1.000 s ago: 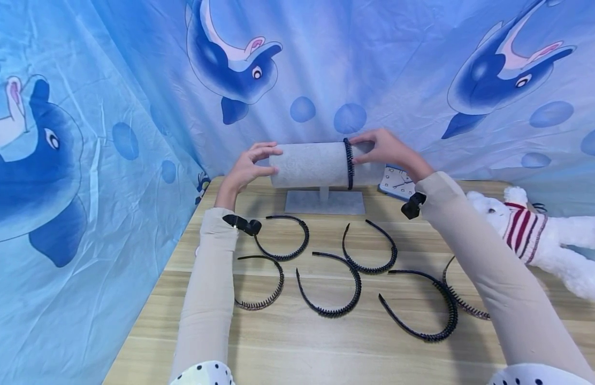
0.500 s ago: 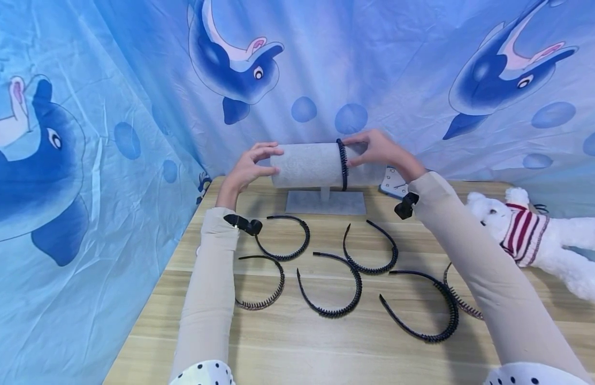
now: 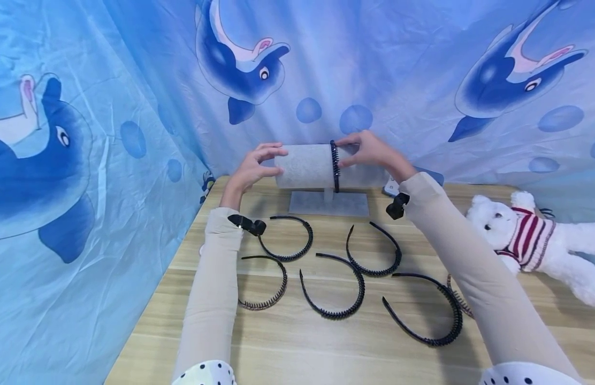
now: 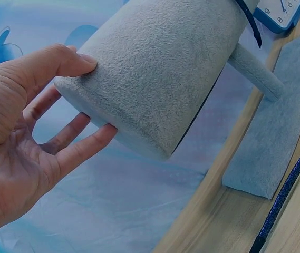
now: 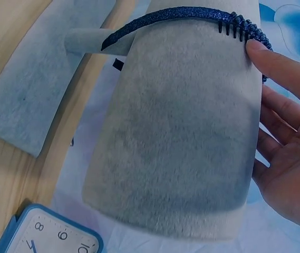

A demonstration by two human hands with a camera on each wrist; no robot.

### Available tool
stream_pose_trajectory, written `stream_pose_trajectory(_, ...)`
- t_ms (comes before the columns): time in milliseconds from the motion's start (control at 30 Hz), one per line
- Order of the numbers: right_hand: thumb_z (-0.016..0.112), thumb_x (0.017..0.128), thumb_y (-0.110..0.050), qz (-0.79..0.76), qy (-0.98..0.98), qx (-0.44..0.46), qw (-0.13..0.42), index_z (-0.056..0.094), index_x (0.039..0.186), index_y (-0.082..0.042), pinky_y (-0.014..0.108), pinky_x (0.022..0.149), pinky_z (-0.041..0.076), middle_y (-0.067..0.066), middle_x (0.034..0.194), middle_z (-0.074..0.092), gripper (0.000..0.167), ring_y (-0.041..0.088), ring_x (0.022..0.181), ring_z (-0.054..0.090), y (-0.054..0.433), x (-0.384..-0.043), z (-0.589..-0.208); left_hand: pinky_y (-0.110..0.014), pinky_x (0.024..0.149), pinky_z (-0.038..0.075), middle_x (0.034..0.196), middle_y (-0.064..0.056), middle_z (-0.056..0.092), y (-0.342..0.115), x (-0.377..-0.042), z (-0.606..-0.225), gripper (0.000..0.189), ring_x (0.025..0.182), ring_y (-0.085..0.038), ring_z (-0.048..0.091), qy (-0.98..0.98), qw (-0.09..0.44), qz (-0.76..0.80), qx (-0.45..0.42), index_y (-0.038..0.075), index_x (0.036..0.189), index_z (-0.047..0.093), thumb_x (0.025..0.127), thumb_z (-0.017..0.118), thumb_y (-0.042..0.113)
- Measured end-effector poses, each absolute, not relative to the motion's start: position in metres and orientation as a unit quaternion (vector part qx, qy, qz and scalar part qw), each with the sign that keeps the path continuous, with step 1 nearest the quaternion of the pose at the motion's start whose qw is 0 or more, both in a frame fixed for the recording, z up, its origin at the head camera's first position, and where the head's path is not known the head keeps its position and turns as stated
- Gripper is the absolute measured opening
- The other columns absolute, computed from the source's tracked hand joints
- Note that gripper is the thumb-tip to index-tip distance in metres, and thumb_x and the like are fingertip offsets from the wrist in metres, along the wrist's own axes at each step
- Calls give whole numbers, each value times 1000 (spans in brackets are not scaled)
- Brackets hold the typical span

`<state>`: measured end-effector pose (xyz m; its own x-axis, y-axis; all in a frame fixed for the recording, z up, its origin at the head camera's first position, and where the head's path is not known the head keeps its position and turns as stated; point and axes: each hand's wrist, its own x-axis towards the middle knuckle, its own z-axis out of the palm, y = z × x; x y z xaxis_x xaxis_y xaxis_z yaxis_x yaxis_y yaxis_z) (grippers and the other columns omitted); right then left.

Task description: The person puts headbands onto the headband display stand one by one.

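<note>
A grey velvety roll on a T-shaped display stand (image 3: 302,167) stands at the back of the table. My left hand (image 3: 251,170) steadies the roll's left end, thumb on one side and fingertips against the end rim (image 4: 113,139). One dark, glittery toothed headband (image 3: 335,167) sits around the roll, just right of its middle. My right hand (image 3: 370,151) reaches over the roll from the right. Its thumb tip touches the headband's toothed edge (image 5: 239,26), while the other fingers lie fairly straight behind the roll, partly hidden.
Several dark toothed headbands (image 3: 362,289) lie spread on the wooden table (image 3: 297,353); my right sleeve partly covers a brown one (image 3: 455,291). A blue-rimmed clock (image 5: 55,232) stands behind the right forearm. A white teddy bear (image 3: 533,235) lies at right. Dolphin-print curtains enclose the table.
The headband has slid left along the roll from near its right part toward the middle, my right hand moving with it. My left hand stays on the left end.
</note>
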<state>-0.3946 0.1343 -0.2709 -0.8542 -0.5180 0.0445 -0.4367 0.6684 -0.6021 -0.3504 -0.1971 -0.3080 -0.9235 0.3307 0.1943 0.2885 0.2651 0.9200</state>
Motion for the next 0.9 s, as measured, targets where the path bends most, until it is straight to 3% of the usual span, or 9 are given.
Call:
stream_pose_trajectory(133,85,83,-22,-305,915,-259,59,58,144,-11,45,108,43,17,151,53,67,31,129,49,130,-394,-272,-44,111,51,161,-10,38,-196,-352,-309,55,146,-32,40,794,21,576,195,-3,137,59,84,73,-7)
stream_pose_trajectory(233,85,83,-22,-309,914,-255,59,59,143,-12,39,95,43,16,149,55,66,28,118,49,127,-395,-274,-44,110,51,161,-8,38,-196,-352,-310,55,146,-31,40,793,23,578,190,-2,137,59,84,74,-7)
stream_pose_trajectory(467,85,84,-25,-322,910,-251,71,58,144,-15,43,109,43,12,154,52,66,26,135,49,118,-395,-271,-43,111,51,161,-10,38,-197,-352,-309,55,145,-32,41,790,20,583,189,-3,136,59,83,74,-8)
stream_pose_trajectory(667,84,84,-27,-324,909,-252,74,59,144,-16,37,93,41,9,154,53,66,24,124,52,111,-397,-271,-44,113,49,161,-11,37,-198,-353,-311,55,145,-32,40,787,21,587,189,-3,137,59,84,74,-8)
stream_pose_trajectory(900,83,86,-25,-330,906,-253,75,59,144,-16,37,97,42,9,154,53,64,25,141,47,101,-399,-273,-44,113,49,160,-8,40,-197,-353,-311,54,145,-31,41,789,18,585,189,-2,136,60,85,73,-7)
